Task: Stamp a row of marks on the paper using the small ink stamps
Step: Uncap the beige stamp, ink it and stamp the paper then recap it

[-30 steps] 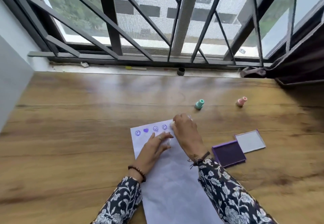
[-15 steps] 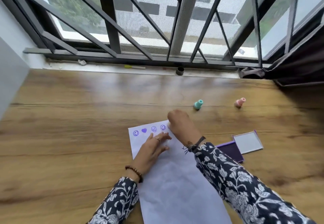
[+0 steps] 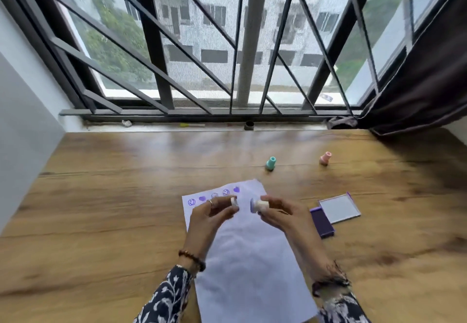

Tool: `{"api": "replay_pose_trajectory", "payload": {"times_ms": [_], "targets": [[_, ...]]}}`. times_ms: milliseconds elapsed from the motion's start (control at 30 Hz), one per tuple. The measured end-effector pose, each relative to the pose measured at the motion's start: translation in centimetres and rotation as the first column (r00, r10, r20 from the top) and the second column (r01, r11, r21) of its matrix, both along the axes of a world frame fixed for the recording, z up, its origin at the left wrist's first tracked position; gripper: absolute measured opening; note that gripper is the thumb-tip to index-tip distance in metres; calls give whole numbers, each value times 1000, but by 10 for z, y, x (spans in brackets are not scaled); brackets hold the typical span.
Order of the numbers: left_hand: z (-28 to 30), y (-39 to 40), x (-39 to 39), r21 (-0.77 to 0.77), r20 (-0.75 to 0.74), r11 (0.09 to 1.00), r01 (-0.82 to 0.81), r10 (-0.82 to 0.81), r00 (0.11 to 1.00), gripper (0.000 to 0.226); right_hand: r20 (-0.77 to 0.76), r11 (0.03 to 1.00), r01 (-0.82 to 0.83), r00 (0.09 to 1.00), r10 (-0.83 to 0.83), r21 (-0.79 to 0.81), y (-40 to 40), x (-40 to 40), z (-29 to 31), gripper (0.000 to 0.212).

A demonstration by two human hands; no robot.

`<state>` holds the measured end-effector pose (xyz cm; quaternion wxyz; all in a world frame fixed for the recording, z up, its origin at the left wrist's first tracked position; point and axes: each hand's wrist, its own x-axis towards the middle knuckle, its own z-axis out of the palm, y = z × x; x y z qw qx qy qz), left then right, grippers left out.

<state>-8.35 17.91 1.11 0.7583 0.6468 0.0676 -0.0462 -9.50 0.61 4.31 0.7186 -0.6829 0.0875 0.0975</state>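
A white sheet of paper [image 3: 249, 259] lies on the wooden table [image 3: 101, 209], with a row of several purple marks [image 3: 214, 195] along its far edge. Above the paper, my right hand [image 3: 283, 215] holds a small white stamp [image 3: 257, 205] sideways, its purple inked face turned left. My left hand [image 3: 209, 216] pinches a small white cap [image 3: 234, 201] a short gap from the stamp's face. The purple ink pad [image 3: 323, 223] lies open to the right of the paper, its lid [image 3: 340, 207] beside it.
A teal stamp [image 3: 270, 163] and a pink stamp [image 3: 325, 158] stand upright on the table beyond the paper. A barred window [image 3: 227, 57] runs along the table's far edge, with a dark curtain [image 3: 424, 82] at the right. A grey wall [image 3: 22, 133] borders the left.
My right hand lifted the stamp off the paper, leaving a new purple heart at the row's right end. My left hand left the paper and now holds the cap beside the stamp.
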Motion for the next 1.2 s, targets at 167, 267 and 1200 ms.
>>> {"api": "replay_pose_trajectory", "payload": {"times_ms": [167,267,1200], "targets": [[17,-17,-7,-2,14,993,117,-117,993,22,61,996,47,997,-43,-70,-12,-14,11,17],[23,-27,-9,55,24,985,163,-164,986,25,91,989,60,995,-48,-133,-20,-15,17,22],[5,-120,54,480,187,850,217,-341,921,22,-47,999,4,999,-6,-36,-116,47,-9,14]]}}
